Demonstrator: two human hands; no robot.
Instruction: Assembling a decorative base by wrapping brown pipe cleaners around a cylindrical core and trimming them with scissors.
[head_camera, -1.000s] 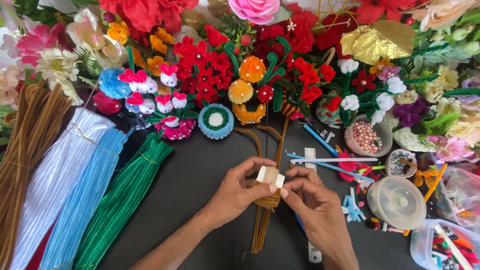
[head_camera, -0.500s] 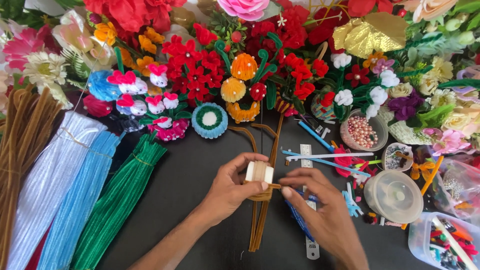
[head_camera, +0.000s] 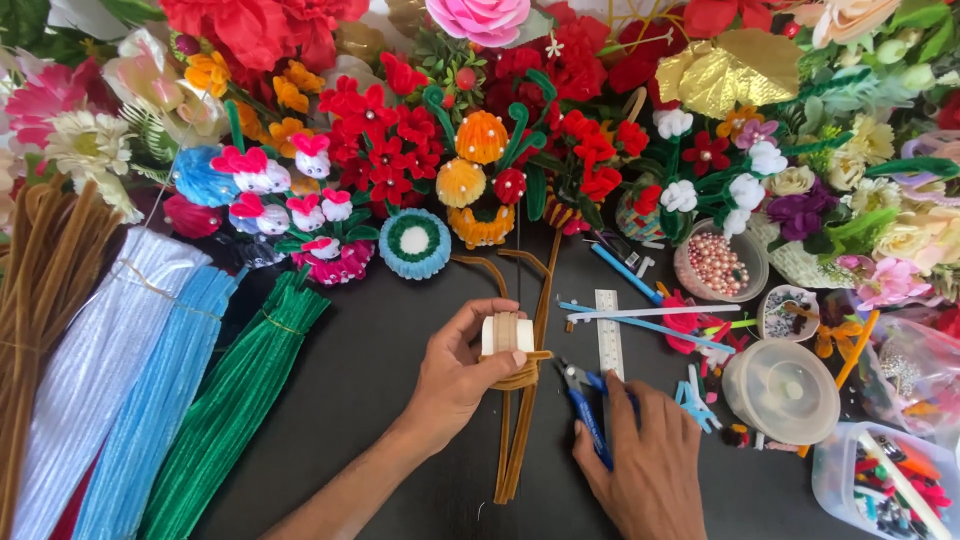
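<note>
Black tabletop (head_camera: 390, 400) forms the work surface, ringed at its far edge by craft flowers. Starting at the fingers, we see the left hand (head_camera: 455, 380) closed around a small white spool (head_camera: 508, 333), thumb on the near face and fingertips curled over the far side, so that the spool is clamped upright above the table. Brown pipe cleaners (head_camera: 512, 440) are wound around the spool and knotted just beneath it; their free ends trail straight toward us, giving the bundle a long axis that runs from the far side of the table to the near side.

We see the right hand (head_camera: 645, 460) lying palm down just to the right of that bundle, fingers together and resting over the blue handles of a pair of pliers (head_camera: 585, 400). Whether those fingers actually grip the handles we cannot tell. The plier tips point away from us and toward the spool, so the tool lies nearly parallel to the pipe cleaners and close beside them; the left hand is on the spool, the right hand near but apart from it.

Farther out, we note a white ruler (head_camera: 609, 335) just beyond the right hand, a round clear container (head_camera: 782, 390) to its right, a bowl of pink beads (head_camera: 716, 262) behind that, and a green pipe-cleaner bundle (head_camera: 235, 400) well to the left.
</note>
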